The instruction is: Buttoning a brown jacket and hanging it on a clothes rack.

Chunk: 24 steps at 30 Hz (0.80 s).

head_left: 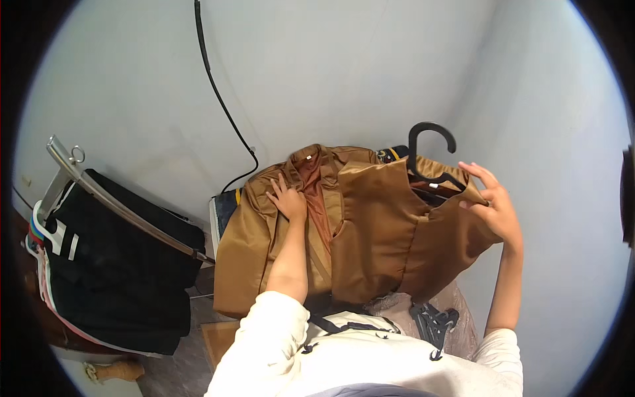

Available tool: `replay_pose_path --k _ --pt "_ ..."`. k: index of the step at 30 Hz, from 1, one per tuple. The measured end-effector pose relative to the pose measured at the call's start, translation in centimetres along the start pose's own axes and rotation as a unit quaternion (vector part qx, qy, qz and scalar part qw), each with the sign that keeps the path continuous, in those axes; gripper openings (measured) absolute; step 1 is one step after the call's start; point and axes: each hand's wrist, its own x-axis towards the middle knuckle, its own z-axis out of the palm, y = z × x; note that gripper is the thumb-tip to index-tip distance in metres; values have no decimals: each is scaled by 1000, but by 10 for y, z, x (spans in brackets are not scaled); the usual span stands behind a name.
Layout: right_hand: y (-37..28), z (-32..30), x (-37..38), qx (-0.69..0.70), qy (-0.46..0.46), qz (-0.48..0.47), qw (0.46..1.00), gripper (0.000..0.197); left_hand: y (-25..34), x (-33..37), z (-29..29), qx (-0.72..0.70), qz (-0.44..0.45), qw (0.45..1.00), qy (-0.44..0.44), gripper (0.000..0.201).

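A brown satin jacket (245, 264) with a reddish lining lies spread out in front of me, collar at the far side. My left hand (289, 200) rests flat on its front near the collar, fingers spread. To the right is a sleeveless brown satin top (380, 228), partly overlapping the jacket. A black hanger (431, 127) sits inside its neckline, with the hook standing up. My right hand (495, 210) pinches the top's right shoulder between thumb and fingers, over the hanger's end. The hanger's arms are mostly hidden inside the top.
On the left, black garments (126, 258) hang by a metal rail (126, 198) with white hangers (59, 238). Dark patterned cloth (227, 206) lies under the jacket. Several dark grey hangers (434, 323) lie close to my body. A black cable (218, 99) runs down the wall.
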Motion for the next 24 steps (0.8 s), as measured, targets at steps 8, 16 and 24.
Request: replay_pose_path --k 8,16,24 --pt "11 32 36 31 -53 11 998 17 -39 -28 -38 -332 20 937 108 41" --pt "19 81 76 98 -114 -28 988 18 -21 -69 -169 -363 145 900 192 32" --pt "14 160 66 159 -3 -158 974 14 -2 -137 -217 -237 289 902 215 35"
